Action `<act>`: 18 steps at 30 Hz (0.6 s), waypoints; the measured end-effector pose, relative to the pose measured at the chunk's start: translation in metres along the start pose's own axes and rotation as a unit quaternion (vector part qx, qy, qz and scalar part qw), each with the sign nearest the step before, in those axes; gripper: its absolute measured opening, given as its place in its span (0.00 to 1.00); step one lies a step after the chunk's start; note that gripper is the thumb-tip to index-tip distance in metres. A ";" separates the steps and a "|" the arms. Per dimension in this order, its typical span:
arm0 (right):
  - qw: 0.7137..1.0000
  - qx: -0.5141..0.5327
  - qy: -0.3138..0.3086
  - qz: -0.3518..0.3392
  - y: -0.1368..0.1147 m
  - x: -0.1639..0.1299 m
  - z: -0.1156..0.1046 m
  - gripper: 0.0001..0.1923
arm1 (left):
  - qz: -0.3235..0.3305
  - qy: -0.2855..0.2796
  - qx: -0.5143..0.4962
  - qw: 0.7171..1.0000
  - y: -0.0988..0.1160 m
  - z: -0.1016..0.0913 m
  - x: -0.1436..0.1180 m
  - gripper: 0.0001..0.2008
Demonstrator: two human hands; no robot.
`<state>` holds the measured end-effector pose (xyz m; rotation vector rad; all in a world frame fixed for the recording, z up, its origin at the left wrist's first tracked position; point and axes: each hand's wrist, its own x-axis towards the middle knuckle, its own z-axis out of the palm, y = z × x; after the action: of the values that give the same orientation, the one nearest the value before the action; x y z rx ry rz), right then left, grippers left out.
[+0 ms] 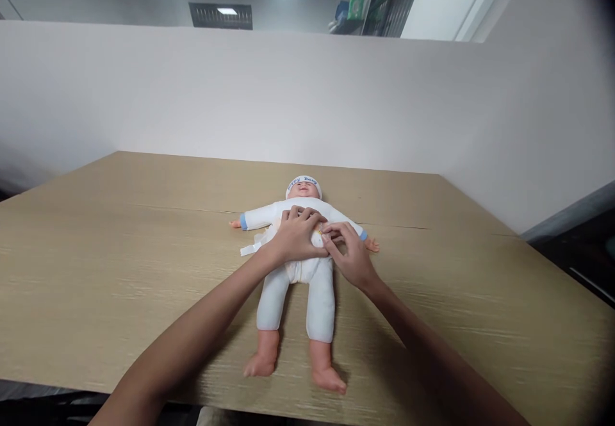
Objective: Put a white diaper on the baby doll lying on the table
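A baby doll (pixel 319 307) lies on its back with its head away from me, in a white suit with blue cuffs and a white cap. Around its hips is a white diaper (pixel 301 271); a loose white side tab (pixel 250 248) sticks out at the left, lying free. My left hand (pixel 298 234) rests across the diaper's front, fingers spread and thumb apart. At the right side of the waist, my right hand (pixel 348 253) has its thumb and fingers pinched together on the diaper's edge. The exact bit between those fingertips is partly hidden.
The doll lies on a wide wood-coloured table (pixel 144 246) with a thin seam across it. Behind stands a pale partition wall (pixel 269 93). A dark object with a grey edge (pixel 571 208) is at the right, beyond the table's edge.
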<state>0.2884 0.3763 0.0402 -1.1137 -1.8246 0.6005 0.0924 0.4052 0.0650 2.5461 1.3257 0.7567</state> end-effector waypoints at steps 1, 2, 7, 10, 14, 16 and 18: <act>0.999 -0.015 0.002 -0.037 -0.001 -0.008 -0.001 0.14 | -0.001 -0.004 -0.003 1.000 0.000 0.000 0.000 0.32; 0.998 -0.026 -0.006 -0.065 -0.001 -0.014 -0.003 0.15 | -0.003 -0.008 -0.009 1.000 -0.001 -0.001 0.000 0.33; 0.987 -0.072 -0.069 -0.125 0.007 -0.030 -0.005 0.25 | 0.005 0.028 -0.113 0.993 -0.006 -0.008 -0.007 0.33; 0.984 -0.091 -0.085 -0.130 0.012 -0.029 -0.006 0.27 | 0.014 0.103 -0.232 0.967 -0.019 -0.011 -0.023 0.21; 0.982 -0.110 -0.079 -0.132 0.007 -0.027 -0.007 0.27 | -0.035 0.167 -0.203 0.964 -0.052 -0.014 -0.062 0.16; 0.982 -0.122 -0.051 -0.136 -0.001 -0.025 -0.007 0.25 | -0.060 0.154 -0.144 0.976 -0.072 -0.015 -0.083 0.16; 0.981 -0.141 -0.019 -0.134 -0.014 -0.019 -0.006 0.23 | -0.092 0.131 -0.081 0.984 -0.088 -0.016 -0.101 0.16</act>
<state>0.2908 0.3525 0.0451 -1.0168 -2.0958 0.2101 -0.0268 0.3750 0.0099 2.2185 1.4830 1.1405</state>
